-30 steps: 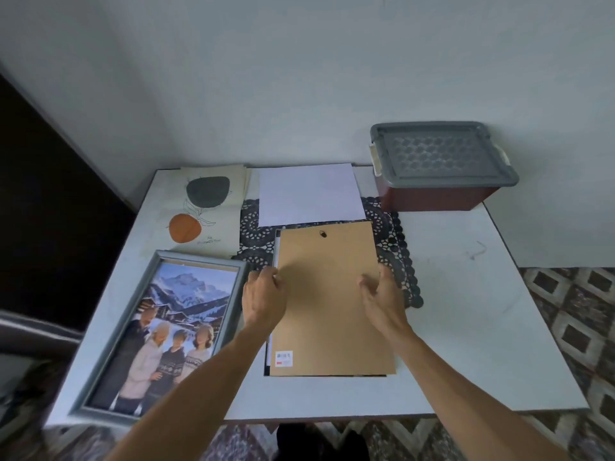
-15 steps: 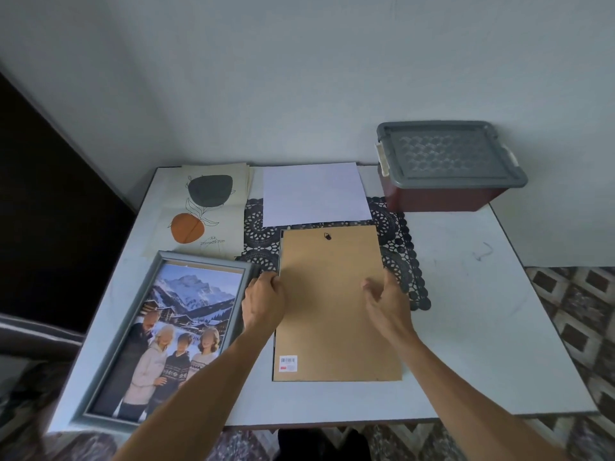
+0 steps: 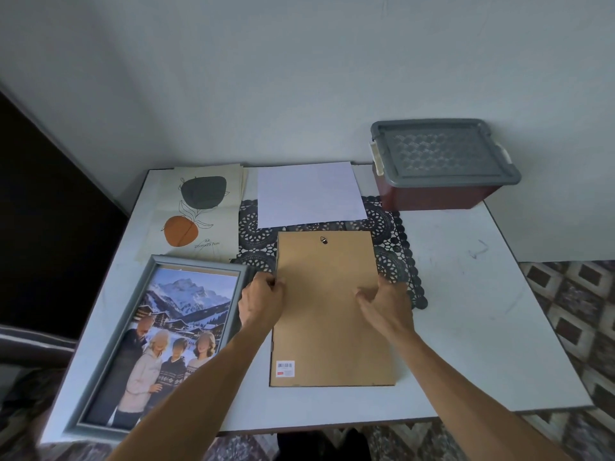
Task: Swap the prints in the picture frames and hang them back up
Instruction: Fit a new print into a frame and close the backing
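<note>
From the head view, both forearms are reaching forward from the bottom of the picture over a white table. They are converging on a face-down frame that is lying flat at the centre, its far end overlapping a black lace mat. The frame's brown backing board is facing up, with a small metal hanger near its far edge and a barcode sticker near its near left corner.

The left hand is resting knuckles-up at the frame's left edge, about halfway along, with its fingers curling tightly and pinching that edge. The right hand is sitting opposite at the right edge. Its thumb is stretching inward across the board and its fingers are curling round the edge. How far the fingertips are reaching beneath cannot be told.

Just left of the left hand, a grey frame holding a family photo in front of snowy mountains is lying face up, reaching to the table's near left corner. Beyond it, an abstract print with a dark shape and an orange shape is lying flat. A blank white sheet is lying beside the print, partly on the mat. A reddish storage box with a grey lid is standing at the far right corner against the wall.
</note>
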Demonstrator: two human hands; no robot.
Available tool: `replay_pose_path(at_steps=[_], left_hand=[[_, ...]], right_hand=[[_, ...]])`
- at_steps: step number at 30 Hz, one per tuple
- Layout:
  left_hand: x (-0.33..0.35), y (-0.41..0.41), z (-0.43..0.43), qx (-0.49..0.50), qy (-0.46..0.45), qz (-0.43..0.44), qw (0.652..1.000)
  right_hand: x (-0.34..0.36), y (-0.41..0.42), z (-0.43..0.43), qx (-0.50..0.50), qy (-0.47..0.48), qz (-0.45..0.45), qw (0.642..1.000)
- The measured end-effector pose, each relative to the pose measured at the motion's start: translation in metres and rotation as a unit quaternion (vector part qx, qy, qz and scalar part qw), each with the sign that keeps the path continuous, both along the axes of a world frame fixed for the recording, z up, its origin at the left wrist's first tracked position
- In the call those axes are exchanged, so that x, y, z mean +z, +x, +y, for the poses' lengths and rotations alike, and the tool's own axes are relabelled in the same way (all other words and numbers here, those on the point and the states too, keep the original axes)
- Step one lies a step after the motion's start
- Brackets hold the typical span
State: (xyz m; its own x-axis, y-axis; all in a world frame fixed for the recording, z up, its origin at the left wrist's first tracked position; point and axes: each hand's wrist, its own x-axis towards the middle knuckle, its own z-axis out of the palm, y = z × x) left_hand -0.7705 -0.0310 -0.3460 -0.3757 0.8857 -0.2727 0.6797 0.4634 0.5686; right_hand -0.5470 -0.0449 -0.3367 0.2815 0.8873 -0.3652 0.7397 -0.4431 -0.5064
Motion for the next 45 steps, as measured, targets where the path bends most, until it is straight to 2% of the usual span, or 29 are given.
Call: replay_pose_path(at_steps=[3, 6, 8, 12, 16, 21, 27, 29, 31, 33, 35, 36, 38, 39, 41, 43, 45], left_hand=[[0.0, 0.0, 0.002, -0.004, -0.012, -0.006, 1.0], [-0.007, -0.006, 0.006, -0.011, -0.025, -0.041, 0.999], [-0.009, -0.008, 0.008, -0.008, -0.025, -0.094, 0.995], [-0.004, -0.004, 0.012, 0.001, -0.013, -0.212, 0.977], [0.002, 0.002, 0.008, -0.027, -0.058, -0.332, 0.941], [0.006, 0.001, 0.008, -0.108, -0.095, -0.333, 0.932], [0.005, -0.011, 0.012, -0.082, -0.1, -0.334, 0.934], [0.008, -0.012, 0.012, -0.091, -0.112, -0.319, 0.937], [0.012, -0.014, 0.015, -0.118, -0.142, -0.263, 0.947], [0.019, -0.016, 0.02, -0.195, -0.19, -0.143, 0.952], [0.028, -0.016, 0.029, -0.263, -0.239, 0.004, 0.935], [0.033, -0.014, 0.034, -0.278, -0.231, 0.087, 0.928], [0.041, -0.006, 0.047, -0.282, -0.13, 0.22, 0.925], [0.044, 0.0, 0.054, -0.282, -0.066, 0.231, 0.929], [0.048, 0.014, 0.067, -0.312, 0.041, 0.184, 0.931], [0.045, 0.026, 0.081, -0.356, 0.073, 0.151, 0.919], [0.04, 0.031, 0.093, -0.372, 0.057, 0.147, 0.915]], right_hand=[[-0.001, 0.006, 0.006, -0.012, -0.016, 0.062, 0.998], [0.0, 0.012, 0.011, -0.078, -0.009, 0.168, 0.983], [0.002, 0.013, 0.015, -0.138, 0.004, 0.221, 0.965], [0.004, 0.027, 0.028, -0.167, 0.002, 0.293, 0.942], [0.007, 0.044, 0.033, -0.201, -0.012, 0.345, 0.917], [0.006, 0.045, 0.033, -0.209, 0.005, 0.38, 0.901], [0.01, 0.043, 0.039, -0.23, -0.024, 0.373, 0.898], [0.006, 0.048, 0.037, -0.209, -0.016, 0.372, 0.904], [0.001, 0.051, 0.033, -0.172, 0.007, 0.348, 0.921], [-0.002, 0.054, 0.032, -0.126, 0.023, 0.317, 0.94], [0.0, 0.053, 0.032, -0.097, 0.031, 0.299, 0.949], [0.004, 0.052, 0.033, -0.085, 0.035, 0.292, 0.952], [0.011, 0.05, 0.033, -0.071, 0.039, 0.283, 0.956], [0.013, 0.049, 0.033, -0.072, 0.034, 0.285, 0.955], [0.014, 0.046, 0.032, -0.076, 0.024, 0.285, 0.955], [0.01, 0.045, 0.032, -0.078, 0.017, 0.284, 0.956], [0.008, 0.044, 0.032, -0.091, 0.009, 0.291, 0.952]])
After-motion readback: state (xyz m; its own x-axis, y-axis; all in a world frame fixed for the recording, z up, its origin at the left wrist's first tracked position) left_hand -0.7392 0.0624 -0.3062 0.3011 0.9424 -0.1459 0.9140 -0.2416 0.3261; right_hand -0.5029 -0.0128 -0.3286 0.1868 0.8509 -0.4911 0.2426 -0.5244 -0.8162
